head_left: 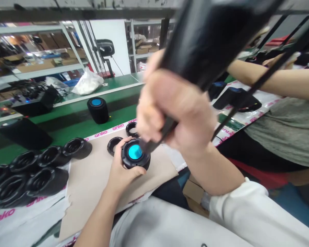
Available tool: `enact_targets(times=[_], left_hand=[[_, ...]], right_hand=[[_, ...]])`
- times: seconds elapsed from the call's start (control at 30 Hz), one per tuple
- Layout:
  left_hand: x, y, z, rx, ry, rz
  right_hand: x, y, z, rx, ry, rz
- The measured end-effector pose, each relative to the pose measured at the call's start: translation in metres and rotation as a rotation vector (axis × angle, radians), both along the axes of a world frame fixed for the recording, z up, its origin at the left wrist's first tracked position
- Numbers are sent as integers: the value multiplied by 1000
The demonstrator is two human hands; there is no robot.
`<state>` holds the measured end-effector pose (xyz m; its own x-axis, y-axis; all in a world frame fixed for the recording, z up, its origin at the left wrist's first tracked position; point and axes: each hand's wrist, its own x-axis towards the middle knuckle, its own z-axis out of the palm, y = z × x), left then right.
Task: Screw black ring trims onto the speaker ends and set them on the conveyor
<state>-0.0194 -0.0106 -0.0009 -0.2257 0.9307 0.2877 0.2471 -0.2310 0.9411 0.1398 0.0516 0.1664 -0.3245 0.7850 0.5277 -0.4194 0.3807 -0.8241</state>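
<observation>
My left hand (123, 168) cups a round black speaker unit (135, 154) with a bright cyan centre, holding it from below and the side. My right hand (175, 113) grips a large black electric screwdriver (203, 41), and its thin black shaft (157, 135) reaches down to the speaker unit's rim. The shaft's tip is hidden against the unit. Two black rings (114, 145) lie on a beige cardboard sheet (92, 181) just beyond my left hand.
Several black speaker housings (28, 175) lie left of the cardboard on white "anko" printed film (5, 218). A finished cylindrical speaker (98, 109) stands on the green conveyor (67, 118). A co-worker's forearm (270, 79) reaches in at right, near black speakers (234, 97). Shelving stands behind.
</observation>
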Motion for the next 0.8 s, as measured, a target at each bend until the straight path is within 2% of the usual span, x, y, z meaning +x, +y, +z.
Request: enact_targets(times=[0.1, 0.17, 0.23, 0.33, 0.47, 0.57, 0.63, 0.77, 0.8], left_hand=[[2, -1, -2, 71, -58, -52], [2, -1, -4, 84, -63, -53], [1, -1, -5, 89, -56, -44], [1, -1, -6, 97, -49, -41], [2, -1, -5, 109, -52, -38], [2, -1, -6, 118, -61, -36], [2, -2, -7, 108, -61, -38], [1, -2, -8, 77, -56, -58], [2, -2, -8, 70, -56, -63]], right_hand=[[13, 33, -21, 99, 155, -144], [17, 55, -41, 72, 130, -257], [18, 72, -62, 18, 93, -313], [17, 84, -84, -10, 64, -347], [20, 86, -93, -24, 39, -313], [24, 80, -87, -86, 5, -240], [24, 72, -73, -99, 10, -197], [9, 45, -25, 27, 228, -141], [2, 39, -12, 37, 240, -76]])
